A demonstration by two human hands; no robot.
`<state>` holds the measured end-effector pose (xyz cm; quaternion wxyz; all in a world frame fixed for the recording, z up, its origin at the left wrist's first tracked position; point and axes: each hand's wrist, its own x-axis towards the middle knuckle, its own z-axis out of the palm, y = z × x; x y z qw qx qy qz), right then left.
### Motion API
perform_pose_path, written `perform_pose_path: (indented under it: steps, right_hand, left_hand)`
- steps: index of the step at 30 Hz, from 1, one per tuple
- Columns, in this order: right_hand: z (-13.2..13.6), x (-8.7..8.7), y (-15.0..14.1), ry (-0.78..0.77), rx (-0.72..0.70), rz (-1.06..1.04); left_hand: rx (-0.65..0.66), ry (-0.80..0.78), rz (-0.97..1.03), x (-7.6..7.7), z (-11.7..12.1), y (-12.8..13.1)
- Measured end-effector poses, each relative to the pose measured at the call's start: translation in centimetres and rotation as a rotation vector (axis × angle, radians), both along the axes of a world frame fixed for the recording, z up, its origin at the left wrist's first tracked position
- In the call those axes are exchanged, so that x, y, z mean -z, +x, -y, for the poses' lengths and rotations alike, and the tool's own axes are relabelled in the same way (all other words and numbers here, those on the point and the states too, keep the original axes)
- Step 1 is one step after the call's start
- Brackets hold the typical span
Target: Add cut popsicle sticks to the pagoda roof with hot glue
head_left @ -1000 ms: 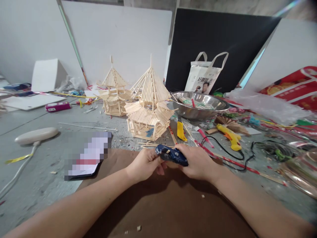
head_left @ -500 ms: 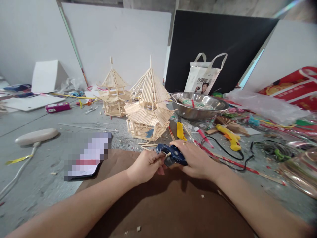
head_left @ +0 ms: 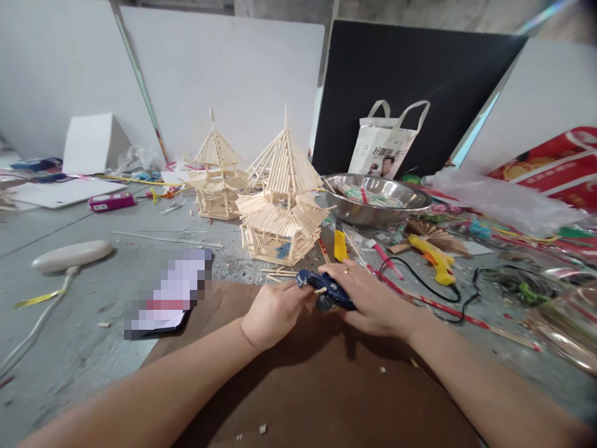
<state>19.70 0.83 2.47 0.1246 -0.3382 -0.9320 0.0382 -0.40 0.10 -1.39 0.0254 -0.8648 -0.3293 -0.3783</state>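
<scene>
Because the left hand (head_left: pixel 272 313), its hold hidden, is set close against the blue hand tool (head_left: pixel 334 290) gripped by the right hand (head_left: pixel 375 297) over the brown sheet (head_left: pixel 298 386), the left could be nipped.

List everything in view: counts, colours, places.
Hand tool: 1, dark blue, centre
Stick pavilions: 2, tan, centre
Phone: 1, black, left
Corded device: 1, white, left
Box: 1, purple, left
Bowl: 1, silver, right
Bag: 1, white, behind bowl
Glue gun: 1, yellow, right
Handle: 1, yellow, centre
Vessel: 1, clear, right
Sheet: 1, brown, front
Table: 1, grey, underneath
Boards: several, white/black, back
Packaging: some, red, right
Scraps: uncounted, mixed, throughout
Left hand: 1, at tool's tip
Right hand: 1, on tool
</scene>
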Motion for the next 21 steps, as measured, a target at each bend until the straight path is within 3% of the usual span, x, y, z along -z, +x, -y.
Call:
perform_pose_path:
  steps: [15, 21]
  right_hand:
    - [0.15, -0.54, -0.06, 0.009, -0.03, -0.019]
    - [0.26, -0.79, -0.16, 0.012, -0.047, -0.031]
  left_hand:
    - [-0.028, 0.284, -0.147, -0.44, -0.35, -0.37]
    - [-0.018, 0.296, -0.185, -0.31, -0.33, -0.48]
